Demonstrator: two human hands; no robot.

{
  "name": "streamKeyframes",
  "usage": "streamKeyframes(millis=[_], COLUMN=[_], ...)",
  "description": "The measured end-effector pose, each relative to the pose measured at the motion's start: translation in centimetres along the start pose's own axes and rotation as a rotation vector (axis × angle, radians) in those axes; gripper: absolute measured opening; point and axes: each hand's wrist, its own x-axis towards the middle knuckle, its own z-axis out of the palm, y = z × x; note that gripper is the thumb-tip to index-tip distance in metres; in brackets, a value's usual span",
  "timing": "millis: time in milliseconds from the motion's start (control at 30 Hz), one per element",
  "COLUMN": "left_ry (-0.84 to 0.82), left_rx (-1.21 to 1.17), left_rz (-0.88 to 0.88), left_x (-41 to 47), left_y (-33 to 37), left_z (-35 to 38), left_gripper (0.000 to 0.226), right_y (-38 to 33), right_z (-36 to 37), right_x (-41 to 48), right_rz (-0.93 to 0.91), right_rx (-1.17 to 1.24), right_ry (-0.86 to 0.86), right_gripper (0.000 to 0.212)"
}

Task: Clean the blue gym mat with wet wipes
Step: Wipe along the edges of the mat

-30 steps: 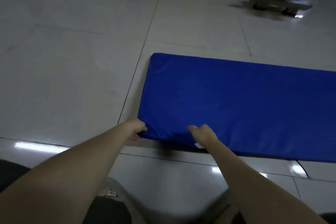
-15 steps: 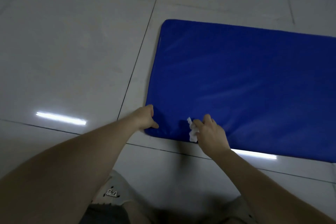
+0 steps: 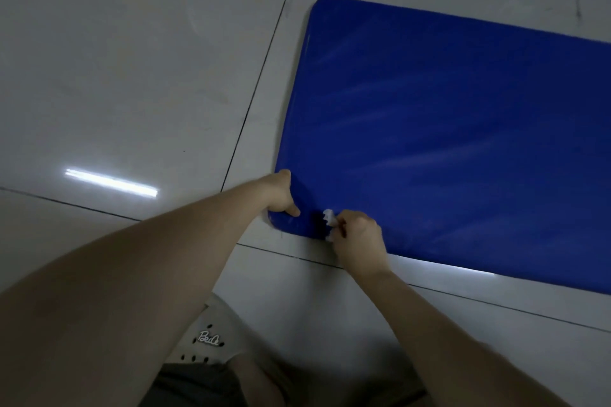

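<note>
At the blue gym mat's (image 3: 463, 129) near corner, our left hand (image 3: 281, 195) grips the edge while our right hand (image 3: 358, 238) pinches a crumpled wet wipe (image 3: 329, 217); wiping looks begun, and next come broad strokes outward.

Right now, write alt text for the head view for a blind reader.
The right hand holds a crumpled white wet wipe against the near corner of a blue gym mat; the left hand grips that corner.

The mat (image 3: 446, 129) was deep blue, crossed by faint paler streaks, and the wipe (image 3: 329, 217) was white. The floor (image 3: 132, 76) was pale grey tile ruled by thin dark joints, with bright white bars of reflection. The shoe (image 3: 211, 324) was cream with white script and small dark holes; the shorts (image 3: 195, 387) dark grey.
</note>
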Motion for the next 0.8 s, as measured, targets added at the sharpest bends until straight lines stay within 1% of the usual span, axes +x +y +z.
streamKeyframes(millis=[100, 167, 267, 367, 433, 500, 567, 600, 667, 733, 800], left_ry=[-0.013, -0.013, -0.007, 0.000, 0.004, -0.003, -0.020, -0.025, -0.034, -0.038, -0.026], left_rx=[0.031, 0.038, 0.024, 0.020, 0.023, 0.025, 0.023, 0.027, 0.038, 0.033, 0.037], left_rz=[-0.009, -0.010, -0.013, -0.023, -0.021, -0.027, -0.029, -0.026, -0.025, -0.020, -0.011], left_x=[0.2, 0.5, 0.6, 0.7, 0.6, 0.5, 0.5, 0.5, 0.5, 0.5, 0.4], left_y=[0.2, 0.3, 0.3, 0.4, 0.5, 0.5, 0.5, 0.6, 0.6, 0.6, 0.7], left_z=[-0.2, -0.4, -0.5, -0.4, -0.4, -0.4, -0.5, -0.5, -0.5, -0.5, -0.5], left_gripper=[0.085, 0.080, 0.074, 0.070, 0.073, 0.085, 0.093, 0.095, 0.095, 0.093, 0.092], right_y=[-3.5, -5.9, -8.0, -6.9, -5.2, -2.6, 0.8, 2.5, 4.6, 4.5, 2.3], right_z=[2.6, 4.4, 6.0, 5.5, 4.3, 2.6, 0.7, -0.4, -2.0, -2.1, -0.6], right_x=[-0.3, -0.3, 0.2, 0.6, 0.4, -0.1, -0.9, -1.4, -2.2, -2.4, -2.0], right_rz=[-0.112, -0.203, -0.292, -0.327, -0.301, -0.224, -0.086, -0.016, 0.066, 0.060, -0.013], right_rx=[0.010, 0.015, -0.133, -0.234, -0.237, -0.219, -0.188, -0.168, -0.152, -0.130, -0.122], right_ry=[-0.027, -0.051, -0.060, -0.044, -0.020, 0.019, 0.098, 0.155, 0.233, 0.232, 0.153], right_gripper=[0.017, 0.017, 0.020, 0.020, 0.015, 0.013, 0.021, 0.026, 0.031, 0.025, 0.013])
